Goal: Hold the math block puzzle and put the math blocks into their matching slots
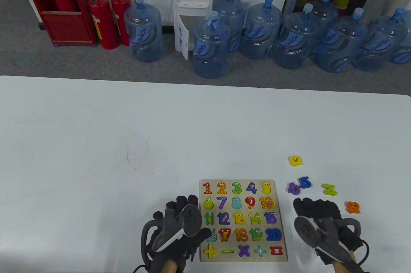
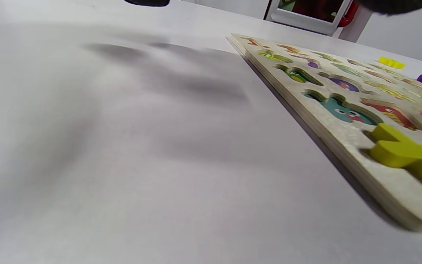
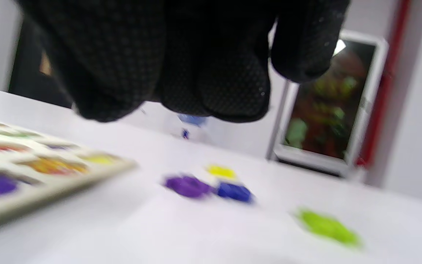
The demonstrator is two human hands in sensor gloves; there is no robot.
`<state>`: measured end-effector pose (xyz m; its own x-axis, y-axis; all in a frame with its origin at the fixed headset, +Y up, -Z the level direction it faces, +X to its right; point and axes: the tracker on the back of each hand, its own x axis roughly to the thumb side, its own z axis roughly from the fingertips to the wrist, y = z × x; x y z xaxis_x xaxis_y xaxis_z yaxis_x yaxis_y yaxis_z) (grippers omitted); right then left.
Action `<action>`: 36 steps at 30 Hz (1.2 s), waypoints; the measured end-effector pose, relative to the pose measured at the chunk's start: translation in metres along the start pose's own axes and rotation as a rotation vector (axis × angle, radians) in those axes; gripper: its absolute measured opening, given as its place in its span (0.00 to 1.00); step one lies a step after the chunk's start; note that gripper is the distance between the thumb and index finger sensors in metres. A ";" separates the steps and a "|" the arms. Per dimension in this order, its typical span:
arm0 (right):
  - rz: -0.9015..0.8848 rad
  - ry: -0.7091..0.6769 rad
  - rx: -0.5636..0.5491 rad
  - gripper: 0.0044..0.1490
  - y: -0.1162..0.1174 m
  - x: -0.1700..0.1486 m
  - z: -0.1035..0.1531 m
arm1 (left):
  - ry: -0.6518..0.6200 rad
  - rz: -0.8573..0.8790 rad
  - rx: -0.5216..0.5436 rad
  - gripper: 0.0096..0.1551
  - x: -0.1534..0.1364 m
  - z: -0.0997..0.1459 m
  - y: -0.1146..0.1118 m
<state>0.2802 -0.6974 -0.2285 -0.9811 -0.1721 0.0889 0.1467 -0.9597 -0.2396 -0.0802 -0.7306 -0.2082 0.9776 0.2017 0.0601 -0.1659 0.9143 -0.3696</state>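
White surface (image 1: 96, 131), faint scuffs left of centre. Number puzzle board (image 1: 279, 221) at near edge, right of centre. Left hand (image 1: 179, 231) beside board's left edge, fingers spread, thumb over board's lower left. Right hand (image 1: 321, 218) right of board, fingers curled, grip unclear. 5 loose blocks near right hand: yellow (image 1: 295, 160), purple (image 1: 293, 188), blue (image 1: 305, 182), green (image 1: 329, 189), orange (image 1: 353, 207). Behind: grey carpet, water jugs (image 1: 143, 33), dispenser (image 1: 192, 3), fire extinguishers (image 1: 104, 22), red cabinet (image 1: 57, 6).

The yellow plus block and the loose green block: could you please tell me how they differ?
The yellow plus block sits in the puzzle board, bottom-left slot; the green block lies loose on the table, right of the board. The plus is cross-shaped, the green block Z-like. The plus lies beside the left hand, the green one beyond the right hand.
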 end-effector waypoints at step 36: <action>0.008 0.166 0.353 0.37 0.051 -0.054 0.005 | 0.001 0.016 -0.014 0.56 -0.003 0.001 -0.002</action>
<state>0.3411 -0.7380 -0.2404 -0.9825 -0.1698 -0.0766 0.1609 -0.9807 0.1107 -0.0831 -0.7330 -0.2063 0.9750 0.2159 0.0528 -0.1799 0.9060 -0.3832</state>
